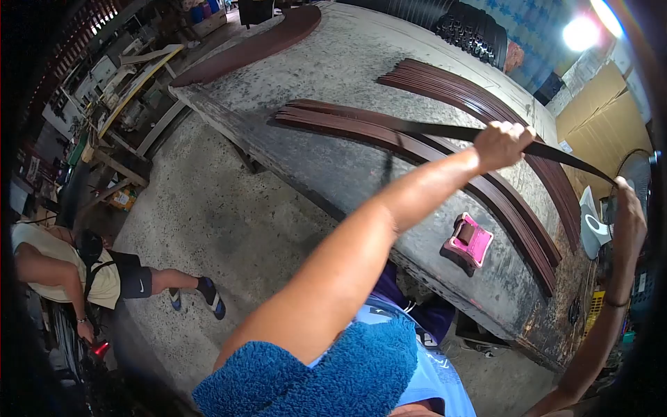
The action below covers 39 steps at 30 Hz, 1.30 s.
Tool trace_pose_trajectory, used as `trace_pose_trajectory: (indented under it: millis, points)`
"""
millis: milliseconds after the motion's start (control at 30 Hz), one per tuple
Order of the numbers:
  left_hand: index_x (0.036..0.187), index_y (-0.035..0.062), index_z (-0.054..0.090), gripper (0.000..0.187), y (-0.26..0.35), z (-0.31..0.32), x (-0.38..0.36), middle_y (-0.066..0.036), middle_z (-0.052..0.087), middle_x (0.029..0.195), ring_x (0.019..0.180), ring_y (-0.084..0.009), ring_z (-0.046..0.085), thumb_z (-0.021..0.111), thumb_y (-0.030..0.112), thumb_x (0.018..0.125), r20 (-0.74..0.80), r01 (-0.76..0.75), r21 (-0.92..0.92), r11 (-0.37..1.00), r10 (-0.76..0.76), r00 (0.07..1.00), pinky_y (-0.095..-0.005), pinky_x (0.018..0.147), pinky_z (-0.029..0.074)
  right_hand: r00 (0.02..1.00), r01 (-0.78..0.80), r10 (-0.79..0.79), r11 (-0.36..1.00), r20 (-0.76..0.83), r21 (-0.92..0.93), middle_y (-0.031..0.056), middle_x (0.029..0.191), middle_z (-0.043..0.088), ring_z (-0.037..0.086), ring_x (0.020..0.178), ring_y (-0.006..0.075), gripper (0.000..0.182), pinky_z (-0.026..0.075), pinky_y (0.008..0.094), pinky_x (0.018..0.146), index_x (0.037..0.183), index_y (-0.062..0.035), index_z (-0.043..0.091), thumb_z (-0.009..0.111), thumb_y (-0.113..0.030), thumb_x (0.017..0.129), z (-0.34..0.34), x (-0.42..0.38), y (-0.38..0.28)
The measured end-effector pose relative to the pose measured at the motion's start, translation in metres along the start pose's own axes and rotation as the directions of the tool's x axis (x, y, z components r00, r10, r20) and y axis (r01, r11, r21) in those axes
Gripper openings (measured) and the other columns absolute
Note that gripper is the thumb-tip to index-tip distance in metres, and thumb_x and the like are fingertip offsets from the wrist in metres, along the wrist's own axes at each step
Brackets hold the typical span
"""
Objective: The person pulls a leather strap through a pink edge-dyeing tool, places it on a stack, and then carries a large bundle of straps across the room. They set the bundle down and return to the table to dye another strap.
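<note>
My left hand (pixel 504 144) is closed around a long dark strip (pixel 445 130), which looks like a leather belt strap. Farther right, my right hand (pixel 629 208) grips the same strip near its right end. The strip is stretched between both hands above the table (pixel 333 174), and its left part runs over a stack of brown strips (pixel 347 124). Behind it lies a second curved stack of brown strips (pixel 445 85). A small pink-framed object (pixel 479 243) rests on the table below my left forearm.
A wide brown curved piece (pixel 257 45) lies at the table's far left. Black strips (pixel 472 35) are bundled at the back. Cardboard (pixel 597 118) and a grey-white object (pixel 593 224) stand at the right. Another person (pixel 69 271) is at the lower left, holding something with a red light.
</note>
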<state>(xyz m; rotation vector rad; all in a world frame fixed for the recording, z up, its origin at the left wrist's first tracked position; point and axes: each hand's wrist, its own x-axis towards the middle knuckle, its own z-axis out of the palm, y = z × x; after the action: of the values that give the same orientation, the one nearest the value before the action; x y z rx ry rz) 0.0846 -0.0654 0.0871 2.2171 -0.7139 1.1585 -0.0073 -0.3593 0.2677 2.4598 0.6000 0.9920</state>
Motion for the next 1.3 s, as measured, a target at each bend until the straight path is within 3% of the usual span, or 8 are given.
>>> trace_pose_trajectory:
  millis: [200,333,533,633,767,1033,1200,1300]
  points:
    - [0.106,0.0135,0.062,0.029,-0.077,-0.102,-0.035,-0.009,0.066,0.093,0.083,-0.0284,0.065,0.060,0.008,0.078,0.253,-0.105,0.247,0.963,0.040,0.966,-0.0417,0.073,0.053,0.927,-0.363,0.351,0.755,0.131,0.546,0.0140,0.120,0.061,0.056,0.117,0.0246,0.033,0.040,0.0317,0.099,0.124,-0.0058,0.057,0.038,-0.020,0.101,-0.012,-0.080,0.088]
    - [0.114,0.0050,0.058,0.050,-0.097,-0.174,-0.076,-0.014,0.063,0.113,0.104,-0.0322,0.062,0.076,0.006,0.068,0.360,-0.212,0.224,0.951,0.121,0.925,-0.0396,0.089,0.050,0.963,-0.236,0.203,0.952,0.179,0.194,0.0143,0.118,0.062,0.058,0.112,0.0220,0.034,0.044,0.0314,0.097,0.119,-0.0032,0.058,0.057,0.000,0.085,-0.028,-0.150,0.114]
    - [0.095,0.0017,0.052,0.029,-0.063,-0.217,-0.140,-0.017,0.053,0.078,0.068,-0.0358,0.057,0.062,-0.004,0.068,0.570,-0.253,-0.039,0.967,0.229,0.789,-0.0421,0.059,0.046,0.636,-0.490,0.372,0.871,0.676,-0.018,0.0058,0.096,0.066,0.062,0.091,0.0252,0.021,0.046,0.0378,0.080,0.103,-0.0117,0.065,0.062,-0.014,0.082,-0.013,-0.266,0.121]
    - [0.092,0.0031,0.055,0.035,-0.039,-0.205,-0.177,-0.014,0.055,0.075,0.067,-0.0330,0.058,0.076,0.005,0.063,0.730,-0.054,-0.047,0.997,0.071,0.680,-0.0398,0.059,0.047,0.153,-0.659,0.439,0.713,0.885,-0.240,0.0028,0.110,0.064,0.056,0.111,0.0233,0.023,0.039,0.0486,0.090,0.106,-0.0181,0.066,0.064,-0.021,0.083,0.032,-0.324,0.135]
    - [0.098,0.0034,0.057,0.057,-0.007,-0.156,-0.219,-0.012,0.059,0.078,0.069,-0.0309,0.060,0.081,0.040,0.060,0.791,0.012,-0.105,0.994,0.076,0.608,-0.0375,0.061,0.049,0.292,-0.578,0.698,0.674,0.654,-0.461,0.0102,0.141,0.041,0.035,0.131,0.0332,0.038,0.031,0.0611,0.099,0.120,-0.0222,0.059,0.065,-0.030,0.083,0.081,-0.375,0.064]
    - [0.122,0.0092,0.055,0.073,0.009,-0.124,-0.239,-0.009,0.052,0.077,0.067,-0.0285,0.057,0.071,0.052,0.066,0.786,-0.067,-0.039,0.997,0.072,0.614,-0.0376,0.057,0.048,0.773,-0.553,0.394,0.802,0.497,0.225,0.0126,0.139,0.042,0.038,0.127,0.0324,0.057,0.030,0.0576,0.101,0.128,-0.0131,0.051,0.060,-0.045,0.082,0.078,-0.336,-0.154]
    - [0.124,0.0112,0.056,0.074,0.006,-0.118,-0.245,-0.009,0.049,0.075,0.065,-0.0281,0.054,0.071,0.052,0.065,0.748,-0.099,-0.017,0.995,0.079,0.659,-0.0386,0.057,0.046,0.683,-0.585,0.327,0.781,0.653,0.221,0.0071,0.151,0.031,0.022,0.141,0.0297,0.057,0.012,0.0585,0.111,0.139,-0.0223,0.043,0.048,-0.051,0.090,0.091,-0.362,-0.168]
    - [0.123,0.0118,0.058,0.072,0.009,-0.115,-0.250,-0.008,0.048,0.073,0.064,-0.0275,0.051,0.071,0.052,0.064,0.716,-0.087,-0.027,0.996,0.081,0.694,-0.0382,0.055,0.044,0.560,-0.724,0.635,0.687,0.531,-0.058,0.0043,0.122,0.053,0.047,0.107,0.0277,0.041,0.039,0.0506,0.080,0.119,-0.0167,0.055,0.058,-0.035,0.082,0.093,-0.388,-0.095]
